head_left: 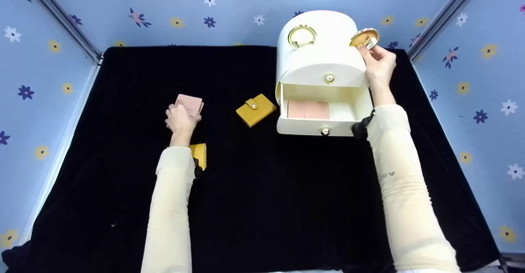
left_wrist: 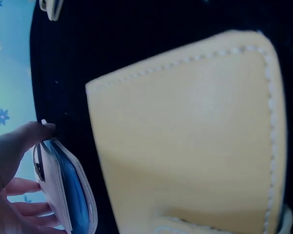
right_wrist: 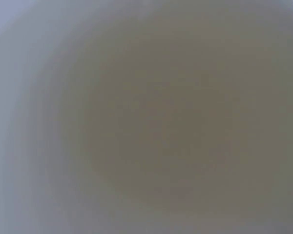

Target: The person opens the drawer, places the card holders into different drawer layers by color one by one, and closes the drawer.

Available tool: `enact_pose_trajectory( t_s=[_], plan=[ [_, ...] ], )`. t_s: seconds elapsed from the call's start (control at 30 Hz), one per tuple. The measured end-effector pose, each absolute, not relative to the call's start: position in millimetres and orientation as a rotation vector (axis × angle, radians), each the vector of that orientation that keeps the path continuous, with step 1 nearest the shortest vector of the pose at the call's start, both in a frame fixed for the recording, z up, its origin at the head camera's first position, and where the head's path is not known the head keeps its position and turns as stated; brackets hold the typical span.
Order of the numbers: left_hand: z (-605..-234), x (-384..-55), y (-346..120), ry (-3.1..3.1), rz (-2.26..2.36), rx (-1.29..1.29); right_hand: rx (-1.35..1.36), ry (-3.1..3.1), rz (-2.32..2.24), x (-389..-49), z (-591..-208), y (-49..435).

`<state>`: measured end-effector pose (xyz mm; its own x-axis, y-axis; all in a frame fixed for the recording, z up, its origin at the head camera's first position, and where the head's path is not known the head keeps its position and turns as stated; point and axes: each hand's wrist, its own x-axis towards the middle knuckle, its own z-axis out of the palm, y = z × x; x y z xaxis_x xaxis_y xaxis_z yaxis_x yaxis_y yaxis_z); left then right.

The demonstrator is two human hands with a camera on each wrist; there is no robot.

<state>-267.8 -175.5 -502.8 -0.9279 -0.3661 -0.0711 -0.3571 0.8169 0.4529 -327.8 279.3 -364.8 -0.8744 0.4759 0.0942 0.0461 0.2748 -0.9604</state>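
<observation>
At the left of the black cloth, my left hand [head_left: 181, 118] grips a pink wallet [head_left: 190, 103]. In the left wrist view the pink wallet [left_wrist: 56, 187] shows a blue inside between its covers, with the thumb at its top edge. A yellow wallet [head_left: 199, 155] lies beside the left wrist, partly hidden by it. My right hand [head_left: 380, 66] pinches a shiny gold-rimmed round piece, like a compact mirror [head_left: 364, 39], at the right side of a white rounded drawer box [head_left: 328, 47]. The right wrist view is only a blur.
The box's lower drawer [head_left: 303, 127] stands pulled out with a flat pink wallet [head_left: 307, 109] inside; its upper drawer is closed. Another gold-rimmed round piece [head_left: 302, 36] is on the box top. A yellow snap wallet [head_left: 256, 110] lies left of the box. Flowered walls surround the cloth.
</observation>
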Motion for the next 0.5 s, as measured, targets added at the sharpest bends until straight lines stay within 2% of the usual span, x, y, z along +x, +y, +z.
enact_pose_trajectory(
  t_s=[0.5],
  plan=[
    [-468, -250, -153, -2.958, -0.786, 0.309, -0.425, -2.130, 1.678, -328, -365, 278]
  ],
)
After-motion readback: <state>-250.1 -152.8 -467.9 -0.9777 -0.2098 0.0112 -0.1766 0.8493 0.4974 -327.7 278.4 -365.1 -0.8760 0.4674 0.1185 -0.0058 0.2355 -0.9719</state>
